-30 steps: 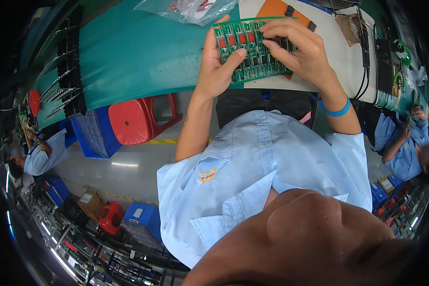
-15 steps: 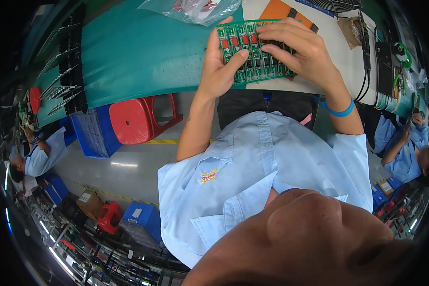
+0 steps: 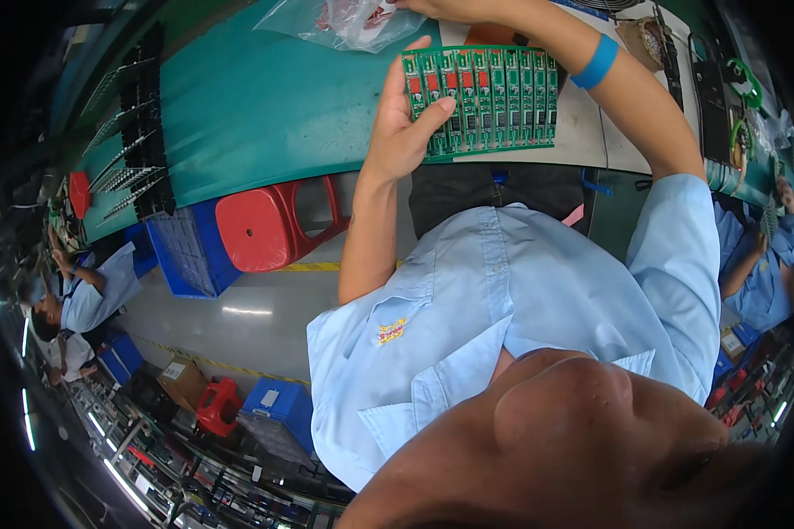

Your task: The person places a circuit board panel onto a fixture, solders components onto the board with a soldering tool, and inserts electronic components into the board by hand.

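Observation:
My left hand (image 3: 402,139) grips the left end of a green circuit board panel (image 3: 512,110), its thumb on top and its fingers behind. The panel is divided into several narrow strips. Red rectangular components (image 3: 452,82) sit on the strips at its left side; strips farther right show none. At the top edge, my right hand (image 3: 454,8) is beside a clear plastic bag (image 3: 295,25) of small red parts (image 3: 355,12). Its fingers are mostly cut off by the picture's edge, so any held part is hidden.
A green mat (image 3: 256,106) covers the bench's left side. Racked boards (image 3: 123,176) stand at far left. Below the bench are a red stool (image 3: 256,231) and a blue crate (image 3: 185,247). Co-workers sit at left (image 3: 106,286) and right (image 3: 759,282).
My right hand has left the panel and moved up and left to the bag, uncovering the panel's right side. My left hand keeps its grip on the panel.

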{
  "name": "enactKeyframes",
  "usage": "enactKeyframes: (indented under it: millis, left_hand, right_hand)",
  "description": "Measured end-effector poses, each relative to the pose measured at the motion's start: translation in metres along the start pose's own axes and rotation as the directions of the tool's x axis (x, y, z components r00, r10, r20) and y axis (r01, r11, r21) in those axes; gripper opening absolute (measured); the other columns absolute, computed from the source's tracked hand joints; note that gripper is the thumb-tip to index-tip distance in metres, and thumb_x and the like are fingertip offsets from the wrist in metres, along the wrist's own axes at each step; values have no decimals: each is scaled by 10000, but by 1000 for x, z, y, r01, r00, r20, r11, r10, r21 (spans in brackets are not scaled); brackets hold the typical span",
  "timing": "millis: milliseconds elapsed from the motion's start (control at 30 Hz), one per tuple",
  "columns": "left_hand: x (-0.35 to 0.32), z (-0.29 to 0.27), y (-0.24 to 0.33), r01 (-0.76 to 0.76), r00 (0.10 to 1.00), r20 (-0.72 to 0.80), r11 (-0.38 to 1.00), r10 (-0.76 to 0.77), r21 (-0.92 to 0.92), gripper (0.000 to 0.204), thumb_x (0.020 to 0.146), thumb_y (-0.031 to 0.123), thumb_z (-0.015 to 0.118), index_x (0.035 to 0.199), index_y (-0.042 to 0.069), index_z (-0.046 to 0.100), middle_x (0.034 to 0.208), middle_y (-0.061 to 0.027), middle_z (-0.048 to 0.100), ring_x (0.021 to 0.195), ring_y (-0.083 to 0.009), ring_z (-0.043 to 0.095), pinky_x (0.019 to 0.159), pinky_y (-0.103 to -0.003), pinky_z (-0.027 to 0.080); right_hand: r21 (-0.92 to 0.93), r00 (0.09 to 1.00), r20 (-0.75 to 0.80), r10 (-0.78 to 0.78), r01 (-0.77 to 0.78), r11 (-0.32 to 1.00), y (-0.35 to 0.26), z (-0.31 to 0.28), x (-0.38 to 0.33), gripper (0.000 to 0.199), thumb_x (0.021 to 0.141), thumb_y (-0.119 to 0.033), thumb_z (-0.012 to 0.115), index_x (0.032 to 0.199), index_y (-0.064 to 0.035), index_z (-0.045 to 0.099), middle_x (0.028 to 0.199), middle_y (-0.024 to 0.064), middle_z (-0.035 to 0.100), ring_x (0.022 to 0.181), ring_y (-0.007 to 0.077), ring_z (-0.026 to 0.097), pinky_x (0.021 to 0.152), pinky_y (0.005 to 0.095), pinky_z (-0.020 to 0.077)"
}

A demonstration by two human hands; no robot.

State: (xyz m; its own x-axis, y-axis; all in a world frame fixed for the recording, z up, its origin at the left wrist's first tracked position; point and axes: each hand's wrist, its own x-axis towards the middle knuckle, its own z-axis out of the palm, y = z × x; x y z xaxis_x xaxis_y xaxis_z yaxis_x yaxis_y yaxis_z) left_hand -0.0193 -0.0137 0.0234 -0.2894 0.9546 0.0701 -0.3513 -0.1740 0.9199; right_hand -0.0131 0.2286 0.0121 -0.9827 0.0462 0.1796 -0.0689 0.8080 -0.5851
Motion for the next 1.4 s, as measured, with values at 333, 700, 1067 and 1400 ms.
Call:
enactKeyframes:
  millis: [333,700,1067,1400]
  left_hand:
    - [4,-5,-3,-6,1000,-2,1000,6,18,710,895,-74,569,1541,61,308,1207,-117,669,1000,-164,661,883,-258,514]
    - [7,6,-6,-21,999,-26,1000,20,-11,669,913,-57,568,1526,41,319,1189,-114,664,967,-150,637,881,-263,501]
    - [8,9,-2,-8,998,-67,1000,6,-28,674,922,-49,563,1532,42,291,1200,-123,665,982,-158,651,884,-264,506]
    - [8,9,-3,-9,998,-65,1000,8,-8,683,926,-48,562,1537,43,272,1203,-131,669,975,-164,668,862,-261,525]
  right_hand:
    - [251,993,-50,107,-91,964,-34,-12,-4,178,786,-148,671,841,11,728,768,151,713,666,345,645,675,409,538]
    - [17,857,-492,151,-164,986,-106,-94,-78,185,809,-86,699,940,41,727,751,87,691,586,188,558,571,289,464]
    - [203,816,-514,262,-181,962,-114,-53,-169,205,824,-7,758,1028,9,734,990,83,722,814,159,624,701,249,501]
    - [215,825,-534,186,-80,973,-121,-30,-173,248,825,38,751,1070,-3,749,1065,87,720,796,134,602,685,213,487]
